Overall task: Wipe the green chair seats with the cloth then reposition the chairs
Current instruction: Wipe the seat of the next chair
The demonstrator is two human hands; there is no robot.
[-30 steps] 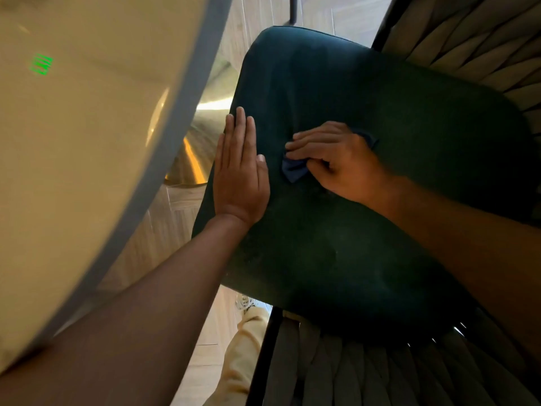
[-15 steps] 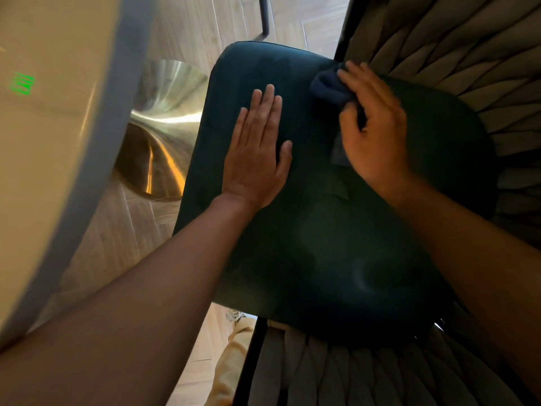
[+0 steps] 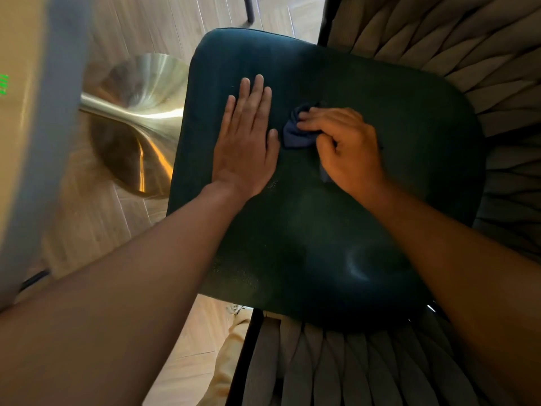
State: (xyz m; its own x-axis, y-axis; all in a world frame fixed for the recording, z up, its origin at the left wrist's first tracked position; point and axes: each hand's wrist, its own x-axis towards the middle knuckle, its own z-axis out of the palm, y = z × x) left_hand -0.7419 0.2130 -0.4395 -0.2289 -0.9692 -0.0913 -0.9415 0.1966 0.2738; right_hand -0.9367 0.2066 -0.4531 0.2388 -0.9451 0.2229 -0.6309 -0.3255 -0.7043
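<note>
- Green chair seat (image 3: 366, 200) fills centre of view, seen from above, rounded corners, dark velvet-like cover.
- Dark blue cloth (image 3: 295, 133) bunched on upper middle of seat, pressed down onto cover.
- Right hand (image 3: 342, 150) clenched around cloth, fingers curled over it, part of cloth hidden under palm.
- Left hand (image 3: 246, 142) flat on seat, released, fingers straight and together, holding nothing; thumb just beside cloth, contact not clear.
- Left edge of seat bare and unblocked, open floor along it; far edge also free.
- Right and near edges closed in by woven grey chair back (image 3: 439, 54) wrapping round; black frame bar (image 3: 243, 356) at near left corner.
- Faint light smears on seat near lower right, some specks near lower left edge.
- Brass cone-shaped table base (image 3: 137, 121) close to left edge of seat, narrow gap between.
- Pale table top (image 3: 26, 142) with grey rim overhanging far left, blurred.
- Light wood plank floor (image 3: 96, 224) in herringbone-like pattern.
- Dark chair leg (image 3: 248, 8) at top, well apart from seat.
- Beige trouser leg (image 3: 231, 356) and shoe below near edge.
</note>
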